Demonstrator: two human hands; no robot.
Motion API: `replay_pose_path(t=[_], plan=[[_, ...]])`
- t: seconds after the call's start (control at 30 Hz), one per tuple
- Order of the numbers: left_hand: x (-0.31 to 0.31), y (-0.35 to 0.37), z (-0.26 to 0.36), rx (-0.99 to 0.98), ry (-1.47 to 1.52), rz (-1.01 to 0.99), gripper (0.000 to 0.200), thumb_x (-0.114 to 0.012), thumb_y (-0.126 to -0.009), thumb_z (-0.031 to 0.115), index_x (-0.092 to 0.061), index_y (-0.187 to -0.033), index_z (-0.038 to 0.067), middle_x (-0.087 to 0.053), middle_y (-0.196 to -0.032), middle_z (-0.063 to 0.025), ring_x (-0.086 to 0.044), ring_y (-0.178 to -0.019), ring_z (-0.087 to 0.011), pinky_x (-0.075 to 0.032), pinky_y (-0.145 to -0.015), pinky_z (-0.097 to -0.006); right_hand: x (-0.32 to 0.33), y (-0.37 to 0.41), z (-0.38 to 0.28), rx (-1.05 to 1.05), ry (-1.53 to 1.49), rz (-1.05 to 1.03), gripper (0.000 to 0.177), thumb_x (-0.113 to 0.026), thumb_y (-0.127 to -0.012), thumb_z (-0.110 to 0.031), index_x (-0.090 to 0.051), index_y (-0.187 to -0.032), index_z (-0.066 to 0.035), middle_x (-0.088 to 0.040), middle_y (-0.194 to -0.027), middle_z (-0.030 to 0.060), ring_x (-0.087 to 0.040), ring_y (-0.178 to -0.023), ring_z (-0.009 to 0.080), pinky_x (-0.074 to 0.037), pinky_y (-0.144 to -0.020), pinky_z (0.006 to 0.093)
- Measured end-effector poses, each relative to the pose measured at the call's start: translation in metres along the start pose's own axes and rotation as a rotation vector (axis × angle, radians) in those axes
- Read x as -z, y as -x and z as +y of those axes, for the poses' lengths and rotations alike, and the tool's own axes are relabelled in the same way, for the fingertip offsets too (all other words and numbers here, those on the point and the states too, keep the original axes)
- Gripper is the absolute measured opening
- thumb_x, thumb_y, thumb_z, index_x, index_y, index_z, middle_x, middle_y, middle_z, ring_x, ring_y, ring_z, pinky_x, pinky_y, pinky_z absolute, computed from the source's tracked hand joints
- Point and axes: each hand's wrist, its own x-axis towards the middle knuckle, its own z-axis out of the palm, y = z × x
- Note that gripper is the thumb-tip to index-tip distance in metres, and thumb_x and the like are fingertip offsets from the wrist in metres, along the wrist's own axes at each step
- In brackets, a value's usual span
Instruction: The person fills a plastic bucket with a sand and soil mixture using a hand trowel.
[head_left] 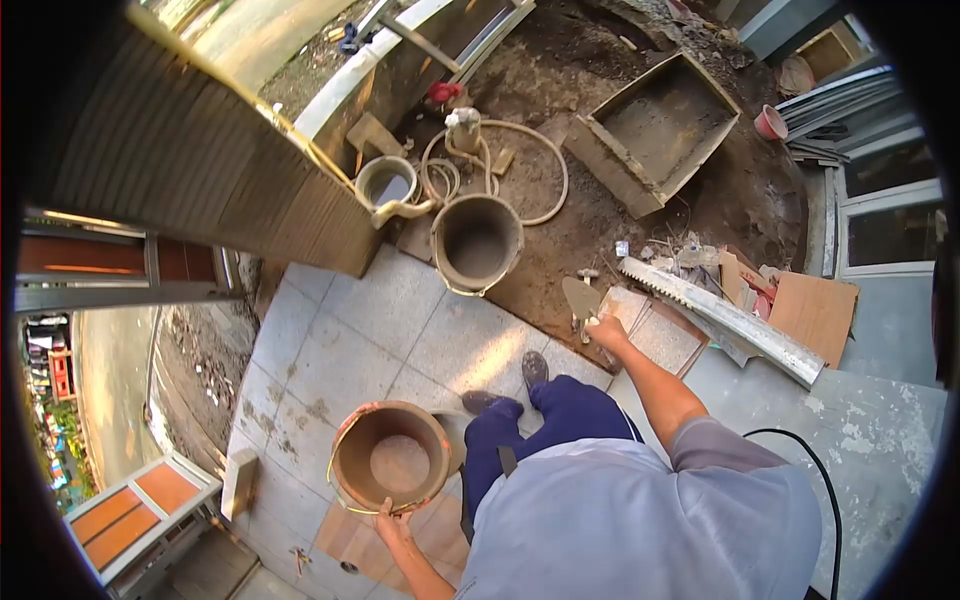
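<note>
My left hand (391, 521) grips the near rim of a brown, mud-stained bucket (390, 462) that stands on the tiled floor (340, 350) beside my left leg; the bucket looks empty inside. My right hand (606, 332) reaches forward and is closed on the handle of a trowel (580, 298), whose blade points away over the dirt. That hand is just beside a stack of tiles (655, 330) lying at the edge of the paved area. My two feet (510, 385) stand between the hands.
A grey bucket (477, 242) and a smaller pail (388, 183) stand ahead by a coiled hose (545, 165). A mortar trough (660, 125) lies on the dirt. A long metal straightedge (725, 318), cardboard (815, 312), a black cable (810, 460) and a wooden block (240, 482) lie around.
</note>
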Motion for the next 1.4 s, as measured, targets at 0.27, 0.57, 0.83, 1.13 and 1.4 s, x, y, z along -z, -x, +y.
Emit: replay_pose_path(t=[0.27,0.57,0.83,1.13,1.4], plan=[[-0.161,0.014,0.053,-0.151,-0.116,-0.221,0.045,-0.063,-0.095,0.006,-0.046,-0.134,-0.010,-0.056,-0.127,-0.0261,-0.064,-0.110,-0.0438,-0.063,-0.081,-0.0634,0.087,-0.034,0.096,-0.045,0.014,0.215,0.041,-0.069,-0.079,-0.031,-0.073,-0.104,0.002,-0.075,-0.084,0.0194,-0.075,-0.073,0.0314,-0.060,-0.071,0.0420],[-0.366,-0.028,0.110,-0.204,-0.330,-0.524,0.042,-0.062,-0.096,0.004,-0.049,-0.135,-0.003,-0.058,-0.124,-0.0219,-0.064,-0.107,-0.0418,-0.064,-0.080,-0.0623,0.073,0.009,0.131,-0.220,-0.406,0.249,0.034,-0.071,-0.078,-0.025,-0.073,-0.098,0.002,-0.073,-0.082,0.0199,-0.073,-0.066,0.0297,-0.060,-0.064,0.0421],[-0.555,-0.054,0.125,-0.207,-0.551,-0.656,0.041,-0.067,-0.095,0.016,-0.051,-0.131,0.002,-0.060,-0.119,-0.0170,-0.066,-0.100,-0.0388,-0.066,-0.070,-0.0478,0.063,-0.012,0.153,-0.456,-0.450,0.166,0.037,-0.074,-0.073,-0.027,-0.074,-0.090,0.005,-0.074,-0.082,0.0219,-0.074,-0.073,0.0334,-0.057,-0.067,0.0459],[-0.742,-0.016,0.112,-0.203,-0.630,-0.585,0.030,-0.062,-0.099,0.018,-0.053,-0.121,0.000,-0.065,-0.117,-0.0170,-0.071,-0.100,-0.0320,-0.065,-0.080,-0.0497,0.196,-0.136,0.108,-0.376,-0.391,0.087,0.034,-0.072,-0.075,-0.024,-0.073,-0.096,0.002,-0.074,-0.084,0.0219,-0.074,-0.072,0.0322,-0.057,-0.070,0.0432],[-0.884,0.022,0.115,-0.202,-0.606,-0.601,0.031,-0.062,-0.100,0.017,-0.053,-0.123,-0.002,-0.062,-0.118,-0.0182,-0.065,-0.113,-0.0348,-0.062,-0.085,-0.0524,0.332,-0.264,0.083,-0.164,-0.467,0.236,0.029,-0.073,-0.081,-0.026,-0.069,-0.090,0.001,-0.068,-0.072,0.0131,-0.066,-0.058,0.0232,-0.052,-0.052,0.0397]])
